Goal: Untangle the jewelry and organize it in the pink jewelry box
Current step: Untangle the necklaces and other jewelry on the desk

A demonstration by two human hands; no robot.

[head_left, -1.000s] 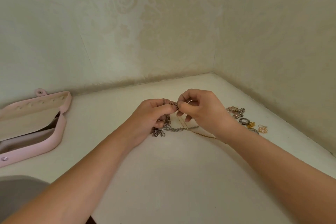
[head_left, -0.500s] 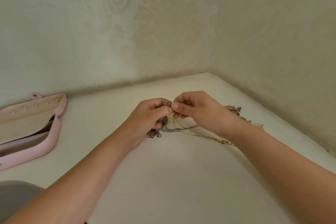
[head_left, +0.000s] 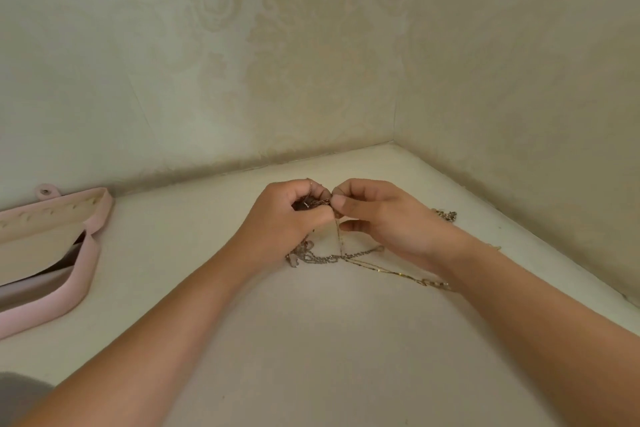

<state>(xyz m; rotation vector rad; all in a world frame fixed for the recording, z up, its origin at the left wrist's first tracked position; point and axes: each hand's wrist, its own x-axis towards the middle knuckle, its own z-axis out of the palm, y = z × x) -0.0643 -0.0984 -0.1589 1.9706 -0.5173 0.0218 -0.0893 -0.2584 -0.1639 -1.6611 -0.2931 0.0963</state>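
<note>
pinching the knot of chains (head_left: 317, 203) from both sides, we hold it raised a little above the table (head_left: 311, 340), right where our two sets of fingertips meet. our left hand (head_left: 284, 218) is curled around the darker bunched part, thumb pressed against the forefinger. our right hand (head_left: 384, 218) has its thumb and forefinger closed on a link at the knot's right edge, and its other fingers are folded underneath. the two hands touch at the pinch.

a thin strand (head_left: 337, 236) drops straight down from the pinch to the table. there it joins a silver chain (head_left: 322, 258) lying in a loose line just below and between our hands. its left end is bunched under our left wrist. a gold chain (head_left: 398, 273) runs off from the same spot to the right and passes beneath our right forearm.

a little more jewelry (head_left: 448, 215) peeks out behind our right wrist, near the wall (head_left: 519, 114).

the pink box (head_left: 74, 291) sits open at the far left of the table, well apart from the knot. its lid is propped back toward the wall. we cannot tell what lies inside.
</note>
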